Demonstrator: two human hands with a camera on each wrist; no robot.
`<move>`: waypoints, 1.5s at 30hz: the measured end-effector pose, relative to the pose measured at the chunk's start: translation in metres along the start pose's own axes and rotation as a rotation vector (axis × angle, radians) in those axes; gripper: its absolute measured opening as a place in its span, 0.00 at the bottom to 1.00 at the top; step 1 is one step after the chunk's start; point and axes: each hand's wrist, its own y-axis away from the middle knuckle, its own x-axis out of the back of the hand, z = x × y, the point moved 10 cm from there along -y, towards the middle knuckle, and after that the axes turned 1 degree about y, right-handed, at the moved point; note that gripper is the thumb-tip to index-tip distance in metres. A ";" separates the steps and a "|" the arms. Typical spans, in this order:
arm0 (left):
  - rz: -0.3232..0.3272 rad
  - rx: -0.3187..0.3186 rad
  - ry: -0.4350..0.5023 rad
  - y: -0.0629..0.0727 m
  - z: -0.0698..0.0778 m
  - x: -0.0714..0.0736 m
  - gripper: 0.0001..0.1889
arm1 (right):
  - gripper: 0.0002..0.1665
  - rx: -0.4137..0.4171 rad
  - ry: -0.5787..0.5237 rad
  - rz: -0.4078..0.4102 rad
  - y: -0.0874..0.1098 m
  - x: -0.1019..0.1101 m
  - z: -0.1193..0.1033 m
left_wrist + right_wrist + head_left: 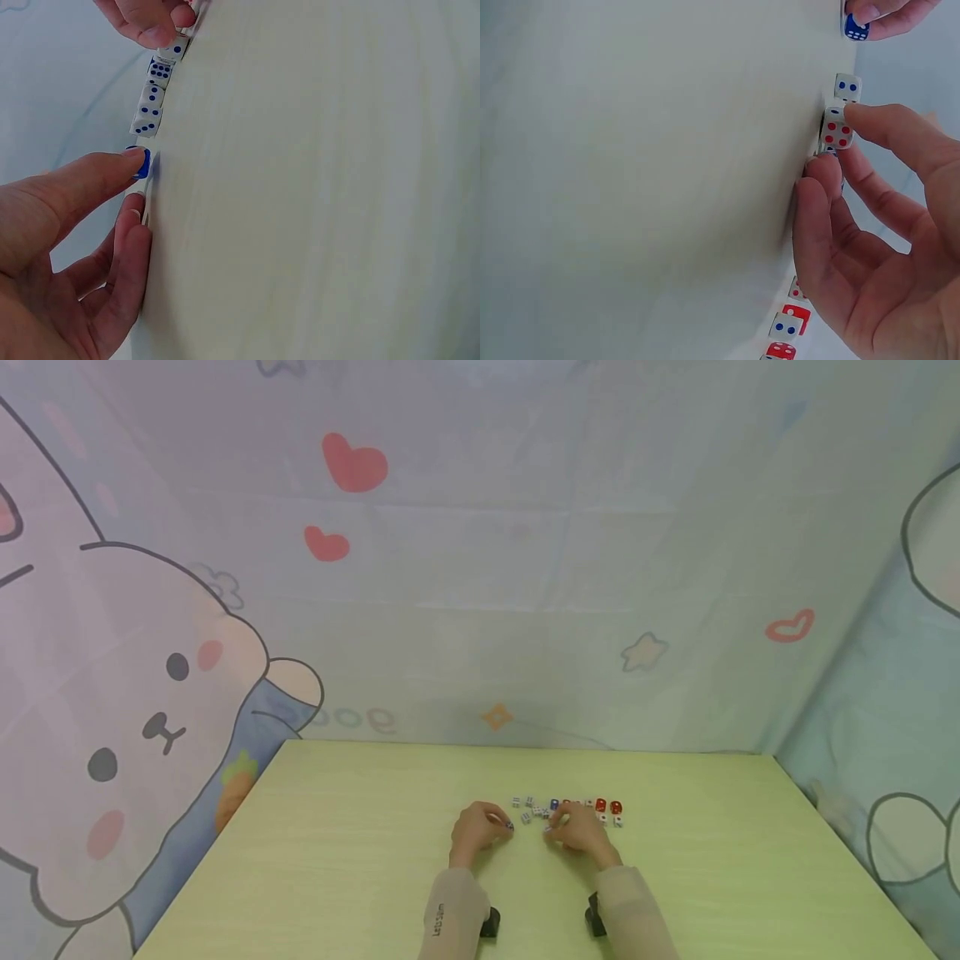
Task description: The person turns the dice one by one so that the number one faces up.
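Observation:
My left hand [477,831] pinches a blue die [857,28] with white dots, thumb on one side of it. To its right, my right hand [581,828] grips a white die [837,129] between thumb and fingers; red dots mark one face and a blue dot shows on another. Just beyond both hands lies a loose group of white dice [526,818]. A blue die [554,804] sits at the left end of the back row, which my right hand partly covers. Red dice [616,807] stand at that row's right end.
White dice [618,821] stand in front of the red ones, right of my right hand. The pale yellow-green table [360,843] reaches back to a printed cloth [480,568] hanging behind it. Black wrist devices [490,922] are on both sleeves.

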 end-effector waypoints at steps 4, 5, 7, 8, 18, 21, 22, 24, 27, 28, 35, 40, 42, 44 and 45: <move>0.000 0.001 0.006 0.001 -0.001 0.000 0.05 | 0.10 -0.015 -0.018 -0.027 0.000 -0.002 0.000; 0.002 -0.003 0.004 0.001 0.000 0.000 0.05 | 0.09 -0.017 -0.020 -0.037 -0.001 -0.003 0.001; 0.002 -0.007 0.003 0.001 0.000 0.000 0.05 | 0.09 -0.017 -0.021 -0.048 -0.001 -0.004 0.000; 0.002 -0.005 0.004 0.001 0.000 0.000 0.05 | 0.09 -0.011 -0.018 -0.054 -0.001 -0.004 0.000; -0.006 0.005 0.004 0.001 0.000 0.000 0.05 | 0.09 -0.015 -0.019 -0.068 -0.001 -0.005 -0.003; -0.006 0.009 0.007 0.002 0.000 0.000 0.05 | 0.08 -0.013 -0.015 -0.054 -0.001 -0.004 -0.004; -0.006 0.013 0.010 0.002 -0.001 0.000 0.05 | 0.08 -0.010 -0.011 -0.050 -0.001 -0.004 -0.004; -0.002 0.011 0.005 0.001 -0.001 0.000 0.05 | 0.07 -0.009 -0.012 -0.045 -0.001 -0.003 -0.004; 0.003 0.010 0.001 0.001 -0.001 0.001 0.05 | 0.07 -0.002 -0.012 -0.043 -0.001 -0.003 -0.005; 0.005 0.010 0.000 0.001 -0.001 0.001 0.05 | 0.06 0.002 -0.014 -0.044 -0.001 -0.003 -0.005; 0.006 0.012 -0.011 0.003 0.001 0.002 0.05 | 0.07 0.017 -0.037 -0.059 -0.003 -0.004 -0.005; 0.002 0.013 -0.003 0.004 0.002 0.002 0.06 | 0.08 0.000 -0.054 -0.058 -0.004 -0.005 -0.001; 0.003 0.008 0.001 0.003 0.001 0.002 0.06 | 0.08 0.002 -0.052 -0.052 -0.004 -0.005 -0.001; 0.004 0.005 0.006 0.003 0.002 0.002 0.06 | 0.08 0.000 -0.049 -0.047 -0.004 -0.005 0.000; 0.005 0.004 0.008 0.003 0.001 0.002 0.06 | 0.09 0.000 -0.047 -0.044 -0.004 -0.004 0.000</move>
